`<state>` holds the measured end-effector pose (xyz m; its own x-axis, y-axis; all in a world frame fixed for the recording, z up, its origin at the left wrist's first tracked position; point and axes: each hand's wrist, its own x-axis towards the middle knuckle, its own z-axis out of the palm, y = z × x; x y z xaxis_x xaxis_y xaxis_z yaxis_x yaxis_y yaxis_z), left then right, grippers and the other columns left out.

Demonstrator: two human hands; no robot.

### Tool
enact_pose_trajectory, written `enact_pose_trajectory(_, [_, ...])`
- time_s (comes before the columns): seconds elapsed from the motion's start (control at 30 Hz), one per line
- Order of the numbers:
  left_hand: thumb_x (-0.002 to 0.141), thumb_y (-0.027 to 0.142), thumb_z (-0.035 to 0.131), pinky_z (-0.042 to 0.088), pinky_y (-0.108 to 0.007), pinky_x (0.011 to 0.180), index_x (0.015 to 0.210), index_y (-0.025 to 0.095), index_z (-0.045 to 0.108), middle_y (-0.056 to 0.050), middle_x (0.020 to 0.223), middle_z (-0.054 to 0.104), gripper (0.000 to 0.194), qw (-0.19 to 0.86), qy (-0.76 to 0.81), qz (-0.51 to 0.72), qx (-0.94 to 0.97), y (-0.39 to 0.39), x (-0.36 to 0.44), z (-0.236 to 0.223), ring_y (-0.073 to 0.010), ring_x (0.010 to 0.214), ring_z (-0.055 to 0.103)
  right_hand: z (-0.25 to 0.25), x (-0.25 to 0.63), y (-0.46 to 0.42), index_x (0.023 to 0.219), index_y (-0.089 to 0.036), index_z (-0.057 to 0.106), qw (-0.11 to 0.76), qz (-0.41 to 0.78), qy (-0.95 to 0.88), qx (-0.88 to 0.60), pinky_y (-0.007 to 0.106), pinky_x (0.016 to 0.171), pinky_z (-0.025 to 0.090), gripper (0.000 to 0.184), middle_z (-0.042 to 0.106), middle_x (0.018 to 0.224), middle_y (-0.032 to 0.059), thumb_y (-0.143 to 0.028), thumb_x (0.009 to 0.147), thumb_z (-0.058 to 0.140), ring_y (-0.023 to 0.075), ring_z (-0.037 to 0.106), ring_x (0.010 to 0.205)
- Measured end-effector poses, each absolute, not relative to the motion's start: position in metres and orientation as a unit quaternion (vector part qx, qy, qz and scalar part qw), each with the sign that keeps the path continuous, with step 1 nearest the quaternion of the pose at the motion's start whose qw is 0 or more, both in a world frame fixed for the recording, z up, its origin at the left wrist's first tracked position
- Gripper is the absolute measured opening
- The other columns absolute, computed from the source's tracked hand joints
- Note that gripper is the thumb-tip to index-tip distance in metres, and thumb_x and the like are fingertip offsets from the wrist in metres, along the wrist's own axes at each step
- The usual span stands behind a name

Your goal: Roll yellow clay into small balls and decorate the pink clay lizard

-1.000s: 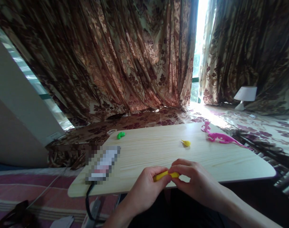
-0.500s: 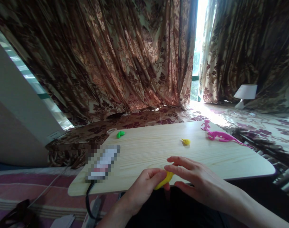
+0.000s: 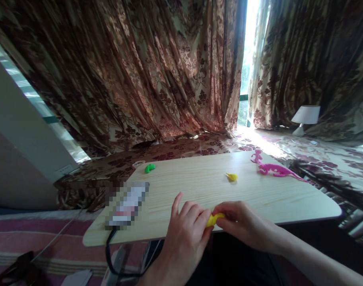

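Both my hands are closed on a small yellow piece (image 3: 214, 219), soft-looking like modelling clay, just above the table's near edge. My left hand (image 3: 187, 224) grips its left end between thumb and fingers, with one finger raised. The other end is pinched in the thumb and fingertips of my right hand (image 3: 241, 222). Fingers cover much of the piece, so its full shape is hidden. Beyond my right hand, a smaller yellow piece (image 3: 232, 177) with a thin pointed tip lies on the light wooden table (image 3: 181, 178).
Pink figures (image 3: 275, 170), one with a long tail, are at the table's far right. A curled green piece (image 3: 150, 168) lies at the far left. A blurred-out device (image 3: 129, 204) with a black cable (image 3: 108, 254) sits at the left. A white lamp (image 3: 305, 115) stands behind.
My right hand has gone from spread fingers beside the yellow piece to pinching its right end. My left hand has turned over, back upward, and the piece now lies more level.
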<state>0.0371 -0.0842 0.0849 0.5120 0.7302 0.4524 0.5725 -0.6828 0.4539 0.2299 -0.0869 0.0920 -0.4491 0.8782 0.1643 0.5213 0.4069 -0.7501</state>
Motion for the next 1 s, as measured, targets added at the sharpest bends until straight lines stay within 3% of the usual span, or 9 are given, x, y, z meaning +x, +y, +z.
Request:
enact_pose_trajectory(0.07, [0.086,0.023,0.049,0.009,-0.052,0.104,0.100,0.025,0.062,-0.001,0.087,0.062,0.020,0.033,0.378,0.340,0.860,-0.086,0.041,0.080,-0.0200,0.092,0.052,0.088,0.234,-0.082,0.091,-0.015,0.065,0.254,0.401,-0.763,-0.438,0.022,0.057,0.044,0.024,0.062,0.067,0.0009,-0.026,0.089,0.043,0.0135,0.058,0.063])
enact_pose_trajectory(0.13, [0.084,0.025,0.051,0.013,-0.050,0.105,0.098,0.024,0.063,-0.001,0.087,0.062,0.018,0.074,0.388,0.354,0.848,-0.084,0.041,0.077,-0.0198,0.091,0.053,0.090,0.238,-0.083,0.100,-0.016,0.063,0.253,0.398,-0.764,-0.441,0.023,0.060,0.047,0.027,0.065,0.074,0.0024,-0.031,0.089,0.043,0.0147,0.060,0.066])
enact_pose_trajectory(0.3, [0.087,0.038,0.044,0.041,-0.029,0.074,0.077,0.017,0.061,-0.002,0.077,0.060,0.029,0.526,0.374,0.290,0.707,-0.079,0.033,0.083,-0.0168,0.075,0.053,0.110,0.240,-0.102,0.129,-0.029,0.044,0.299,0.152,-0.848,-0.410,0.032,0.091,0.040,0.050,0.055,0.123,0.0052,-0.024,0.082,0.058,0.0196,0.053,0.105])
enact_pose_trajectory(0.43, [0.088,0.036,0.041,0.040,-0.029,0.076,0.073,0.013,0.059,-0.002,0.070,0.056,0.032,0.691,0.283,0.261,0.612,-0.080,0.032,0.091,-0.0164,0.074,0.053,0.124,0.231,-0.111,0.110,-0.025,0.058,0.251,0.157,-0.891,-0.344,0.025,0.081,0.042,0.025,0.060,0.103,0.0033,-0.018,0.088,0.047,0.0142,0.056,0.092])
enact_pose_trajectory(0.57, [0.088,0.038,0.041,0.041,-0.028,0.074,0.078,0.015,0.061,-0.002,0.072,0.056,0.032,0.594,0.311,0.251,0.698,-0.081,0.033,0.091,-0.0166,0.075,0.053,0.118,0.226,-0.107,0.096,-0.022,0.063,0.262,0.182,-0.869,-0.378,0.024,0.073,0.042,0.019,0.061,0.086,0.0014,-0.021,0.089,0.045,0.0129,0.056,0.079])
enact_pose_trajectory(0.67, [0.085,0.032,0.050,0.037,-0.035,0.087,0.092,0.021,0.063,-0.002,0.085,0.058,0.019,0.332,0.370,0.291,0.817,-0.083,0.035,0.085,-0.0192,0.087,0.051,0.101,0.226,-0.096,0.086,-0.018,0.064,0.289,0.251,-0.808,-0.447,0.022,0.060,0.041,0.019,0.060,0.071,-0.0002,-0.023,0.087,0.046,0.0114,0.055,0.065])
enact_pose_trajectory(0.77, [0.084,0.023,0.050,0.016,-0.048,0.103,0.099,0.025,0.062,-0.002,0.089,0.058,0.020,0.126,0.381,0.329,0.855,-0.084,0.038,0.079,-0.0207,0.095,0.048,0.087,0.229,-0.085,0.081,-0.014,0.064,0.282,0.388,-0.742,-0.469,0.020,0.051,0.042,0.031,0.057,0.059,-0.0005,-0.032,0.090,0.040,0.0108,0.054,0.056])
enact_pose_trajectory(0.83, [0.083,0.024,0.051,0.019,-0.046,0.102,0.096,0.024,0.063,-0.002,0.087,0.058,0.017,0.155,0.391,0.337,0.842,-0.082,0.037,0.078,-0.0203,0.092,0.050,0.085,0.232,-0.084,0.098,-0.015,0.063,0.287,0.409,-0.733,-0.462,0.022,0.056,0.046,0.031,0.062,0.068,0.0015,-0.036,0.090,0.041,0.0122,0.058,0.061])
enact_pose_trajectory(1.0, [0.088,0.038,0.043,0.040,-0.028,0.073,0.078,0.016,0.061,-0.002,0.076,0.058,0.030,0.537,0.369,0.283,0.704,-0.077,0.031,0.085,-0.0165,0.076,0.051,0.103,0.238,-0.100,0.126,-0.027,0.047,0.326,0.192,-0.830,-0.409,0.029,0.083,0.046,0.047,0.056,0.116,0.0062,-0.023,0.081,0.058,0.0152,0.058,0.089])
